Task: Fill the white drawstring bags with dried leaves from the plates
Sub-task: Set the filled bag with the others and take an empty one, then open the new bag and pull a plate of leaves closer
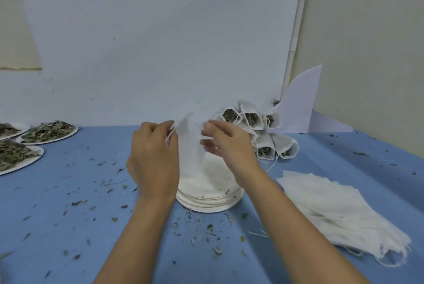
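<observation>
My left hand (153,157) pinches the top edge of an empty white drawstring bag (190,139), held up above a stack of empty white paper plates (210,194) at the table's middle. My right hand (226,143) is at the bag's right side, blurred, fingers partly curled near the cloth; its grip is unclear. Plates of dried leaves (49,133) sit at the far left, with a second one (16,156) nearer. Filled bags (252,123) are piled against the back wall.
A fanned pile of flat empty bags (339,212) lies at the right on the blue table (68,226). Leaf crumbs are scattered over the cloth. A bent white sheet (302,109) leans at the back right corner.
</observation>
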`<state>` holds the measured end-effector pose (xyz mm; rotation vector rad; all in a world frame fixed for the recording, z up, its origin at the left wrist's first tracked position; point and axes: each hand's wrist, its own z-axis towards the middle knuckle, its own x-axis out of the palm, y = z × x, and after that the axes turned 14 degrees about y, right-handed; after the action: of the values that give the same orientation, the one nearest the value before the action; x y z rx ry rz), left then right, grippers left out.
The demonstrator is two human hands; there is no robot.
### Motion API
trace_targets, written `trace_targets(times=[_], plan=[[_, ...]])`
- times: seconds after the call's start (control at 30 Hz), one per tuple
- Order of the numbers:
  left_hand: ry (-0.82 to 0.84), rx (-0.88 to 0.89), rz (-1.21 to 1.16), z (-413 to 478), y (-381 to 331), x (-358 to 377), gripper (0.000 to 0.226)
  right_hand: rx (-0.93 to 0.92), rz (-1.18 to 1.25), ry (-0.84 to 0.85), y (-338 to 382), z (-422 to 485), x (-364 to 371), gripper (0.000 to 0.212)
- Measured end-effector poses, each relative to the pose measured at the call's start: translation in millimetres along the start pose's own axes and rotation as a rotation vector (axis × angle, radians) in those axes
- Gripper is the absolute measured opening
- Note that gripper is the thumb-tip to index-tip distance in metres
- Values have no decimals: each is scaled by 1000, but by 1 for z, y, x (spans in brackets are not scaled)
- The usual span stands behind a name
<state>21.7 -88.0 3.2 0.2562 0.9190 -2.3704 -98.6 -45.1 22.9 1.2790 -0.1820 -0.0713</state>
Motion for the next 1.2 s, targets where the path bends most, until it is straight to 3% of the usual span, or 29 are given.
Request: trace_targets(times=[0.1, 0.2, 0.43, 0.67, 0.77, 0.83, 0.9, 1.0, 1.2], plan=[[75, 180, 233, -5, 7, 0, 16, -47, -101, 162, -5, 0, 12, 39], [194, 221, 244, -11, 14, 7, 16, -51, -133, 101, -11, 1, 11, 26], [444, -38, -399, -5, 15, 17, 24, -28, -191, -66, -23, 3, -3, 16], [480, -46, -496, -10, 13, 22, 7, -39, -273, -189, -27, 4, -8, 25], [487, -101, -504, -12, 11, 21, 13, -14, -265, -181, -27, 4, -11, 29], [464, -164, -514, -10, 12, 19, 16, -12, -363, -197, -26, 4, -17, 27], [444, -216, -528, -6, 15, 18, 5, -23, -499, -259, -24, 4, -24, 30], [446, -196, -467, -7, 19, 19, 17, -32, -683, -335, -21, 1, -31, 36], [423, -205, -474, -7, 16, 20, 14, 5, -715, -209, -14, 1, -22, 35]])
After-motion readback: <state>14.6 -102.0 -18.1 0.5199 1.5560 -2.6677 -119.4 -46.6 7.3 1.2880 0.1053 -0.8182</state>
